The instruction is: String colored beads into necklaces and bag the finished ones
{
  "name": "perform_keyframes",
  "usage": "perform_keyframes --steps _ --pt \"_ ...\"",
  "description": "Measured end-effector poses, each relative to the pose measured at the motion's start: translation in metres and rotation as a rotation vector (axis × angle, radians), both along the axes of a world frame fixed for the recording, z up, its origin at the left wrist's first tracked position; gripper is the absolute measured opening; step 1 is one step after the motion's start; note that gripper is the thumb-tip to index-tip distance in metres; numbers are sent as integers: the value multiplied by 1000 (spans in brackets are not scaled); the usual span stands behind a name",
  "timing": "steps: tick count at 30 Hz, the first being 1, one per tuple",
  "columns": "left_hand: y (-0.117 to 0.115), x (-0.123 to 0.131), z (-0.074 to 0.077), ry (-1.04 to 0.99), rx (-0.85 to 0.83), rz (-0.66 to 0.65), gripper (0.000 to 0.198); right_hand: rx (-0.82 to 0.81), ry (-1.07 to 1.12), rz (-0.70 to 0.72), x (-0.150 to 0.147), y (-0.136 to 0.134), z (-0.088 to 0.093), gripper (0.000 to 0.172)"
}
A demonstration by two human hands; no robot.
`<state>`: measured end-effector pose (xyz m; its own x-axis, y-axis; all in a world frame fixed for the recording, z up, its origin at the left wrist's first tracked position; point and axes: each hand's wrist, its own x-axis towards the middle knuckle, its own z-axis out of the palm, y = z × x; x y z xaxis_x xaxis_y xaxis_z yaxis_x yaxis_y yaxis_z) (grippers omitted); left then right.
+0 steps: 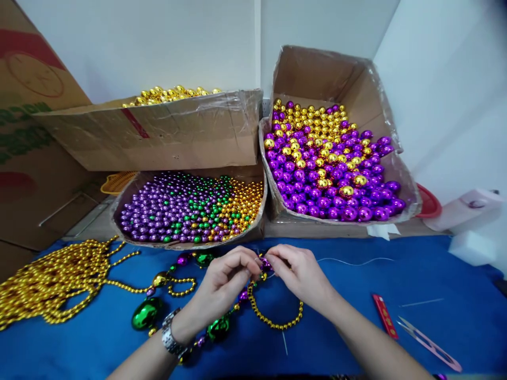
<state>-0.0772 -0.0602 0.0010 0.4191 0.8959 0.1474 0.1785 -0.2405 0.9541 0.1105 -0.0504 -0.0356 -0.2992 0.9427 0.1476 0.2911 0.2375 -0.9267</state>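
Observation:
My left hand [222,285] and my right hand [301,274] meet at the middle of the blue table [396,327], fingertips pinched together on a small purple bead [264,263] of a bead necklace [273,319]. The necklace has gold strands, purple beads and large green beads [146,312], and it lies in a loop under my hands. A thin clear thread [352,261] runs off to the right from my right fingers. A metal watch [171,336] is on my left wrist.
A low box of small purple, green and gold beads [190,208] sits just beyond my hands. A box of larger purple and gold beads [328,163] is at right, a gold-bead box [170,96] behind. Gold strands [51,285] are piled left. Snips [430,343] and a red strip [385,315] lie right.

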Motion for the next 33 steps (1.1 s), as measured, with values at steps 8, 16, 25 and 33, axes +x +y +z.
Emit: perform_keyframes --steps 8,16,25,33 --pt "0 -2 -9 216 213 46 16 163 -211 66 3 -6 11 23" --pt "2 -6 -16 122 93 81 12 209 -198 77 11 -6 17 19" --pt "1 -18 -25 -806 -538 38 20 -281 481 -112 18 -10 -12 27" --pt "8 10 -24 -1046 -592 166 20 -577 1112 -54 -5 -20 -17 27"
